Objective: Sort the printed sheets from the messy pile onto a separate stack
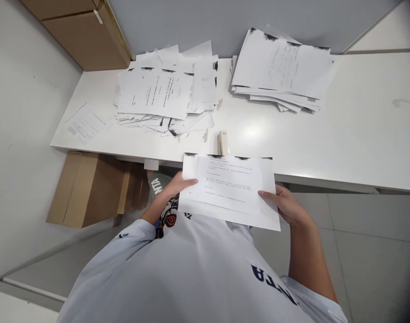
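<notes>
I hold a thin set of printed sheets (230, 188) in front of my chest, just off the near edge of the white table (342, 134). My left hand (178, 185) grips the sheets' left edge, thumb on top. At the right edge my right hand (285, 204) pinches the sheets the same way. A small beige stapler (223, 142) stands on the table just beyond the sheets' top edge.
A loose heap of printed papers (164, 92) lies at the table's back left, a tidier stack (280, 67) at the back right, and a single sheet (85, 125) at the far left. Cardboard boxes (87, 188) sit under the table, another box (80, 31) beside the wall.
</notes>
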The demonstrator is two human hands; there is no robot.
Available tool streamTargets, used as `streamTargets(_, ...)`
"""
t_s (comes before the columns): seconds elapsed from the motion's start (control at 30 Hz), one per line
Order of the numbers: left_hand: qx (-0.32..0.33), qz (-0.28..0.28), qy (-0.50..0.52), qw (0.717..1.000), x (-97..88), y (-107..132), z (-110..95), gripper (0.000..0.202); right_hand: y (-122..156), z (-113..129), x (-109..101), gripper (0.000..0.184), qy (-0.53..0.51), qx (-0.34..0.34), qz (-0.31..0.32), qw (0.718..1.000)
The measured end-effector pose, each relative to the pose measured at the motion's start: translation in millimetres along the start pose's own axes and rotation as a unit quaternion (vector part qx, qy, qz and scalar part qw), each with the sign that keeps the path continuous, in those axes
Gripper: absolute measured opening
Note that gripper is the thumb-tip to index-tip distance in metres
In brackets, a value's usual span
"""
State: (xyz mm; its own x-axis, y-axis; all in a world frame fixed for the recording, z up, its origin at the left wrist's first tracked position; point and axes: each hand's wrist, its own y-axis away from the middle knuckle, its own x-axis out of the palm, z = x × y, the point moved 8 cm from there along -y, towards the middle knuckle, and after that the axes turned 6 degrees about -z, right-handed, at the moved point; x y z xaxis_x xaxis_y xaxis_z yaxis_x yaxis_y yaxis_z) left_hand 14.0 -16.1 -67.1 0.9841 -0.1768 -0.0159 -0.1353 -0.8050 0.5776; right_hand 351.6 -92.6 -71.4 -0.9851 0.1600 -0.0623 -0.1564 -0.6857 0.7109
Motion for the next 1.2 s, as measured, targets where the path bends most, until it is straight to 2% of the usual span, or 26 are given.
streamTargets(0.2,0.012,0.000,-0.009,1.000,16.5,15,18,0.056,-1,-22,-16,0.049,0.002,0.002,-0.004,1.000)
streamTargets(0.33,0.021,0.000,0.010,1.000,23.7,22,26,0.056,2,-28,-27,0.044,-0.010,-0.007,-0.035,0.999)
streamTargets(0.5,0.024,-0.004,0.022,0.999,26.2,9,14,0.055,5,-8,-33,0.039,0.001,-0.044,-0.075,0.996)
streamTargets(0.7,0.007,-0.023,0.074,0.997,33.4,0,-1,0.050,6,18,-39,0.042,0.026,-0.047,-0.130,0.990)
streamTargets(0.97,-0.059,-0.038,0.112,0.991,44.2,13,10,0.046,9,33,-39,0.045,0.046,-0.071,-0.069,0.994)
streamTargets(1.1,-0.066,-0.049,0.125,0.989,46.7,20,10,0.048,11,38,-45,0.045,0.067,-0.059,-0.097,0.991)
streamTargets(1.2,-0.074,-0.036,0.130,0.988,50.7,23,7,0.050,13,43,-47,0.042,0.087,-0.068,-0.102,0.989)
